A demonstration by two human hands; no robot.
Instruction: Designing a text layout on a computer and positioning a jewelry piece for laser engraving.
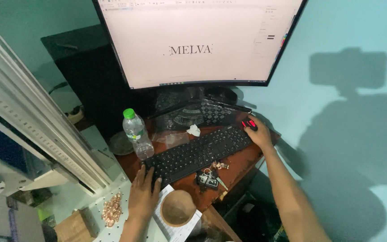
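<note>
Keyboard (199, 154): black, flat, full-size, on brown desk (242, 163) below monitor (200, 40). Long axis runs diag., lower-left to upper-right.
L hand (143, 193): on keyboard's lower-left end, fingers spread flat on keys, gripping nothing.
R hand (258, 133): cupped over black/red mouse (250, 124) just off keyboard's upper-right end.
Bottle (137, 134) w/ green cap upright by keyboard's left; keys (209, 178) and wooden bowl (177, 208) near front edge.

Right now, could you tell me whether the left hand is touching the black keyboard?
Touching: the head view shows the left hand with fingers resting on the black keyboard.
</note>
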